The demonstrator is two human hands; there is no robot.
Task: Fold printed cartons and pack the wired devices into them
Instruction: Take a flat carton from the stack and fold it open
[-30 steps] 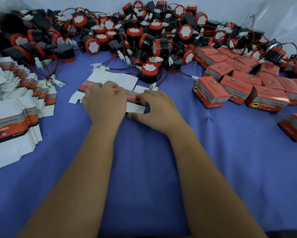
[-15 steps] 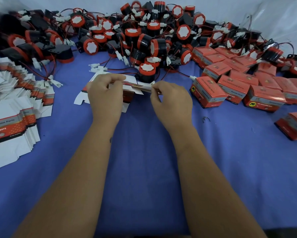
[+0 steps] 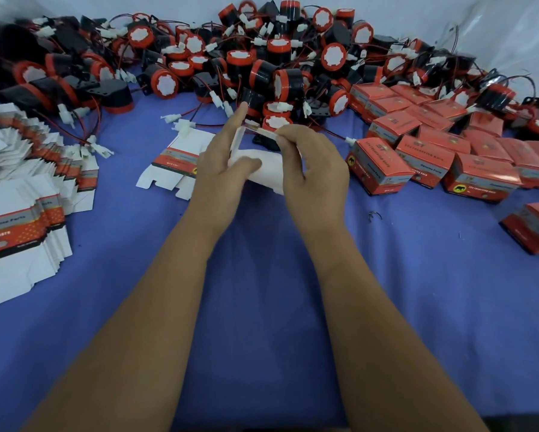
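A half-formed white carton (image 3: 269, 169) is lifted just above the blue cloth at centre, its white inner side toward me. My left hand (image 3: 221, 169) holds its left side, thumb across the white panel and fingers stretched up along the edge. My right hand (image 3: 315, 169) pinches the carton's top flap from the right. A second flat printed carton (image 3: 171, 165) lies on the cloth just left of my left hand. A big heap of black-and-red wired devices (image 3: 262, 67) covers the back of the table, right behind the carton.
Fanned stacks of flat cartons (image 3: 28, 194) lie at the left. Several closed red cartons (image 3: 430, 151) sit in rows at the right, one more (image 3: 533, 226) near the right edge. Loose white connectors on red wires (image 3: 181, 120) trail onto the blue cloth (image 3: 262, 291).
Both hands lifted one flat carton off the cloth and opened it into a box shape. The other flat carton stayed on the cloth.
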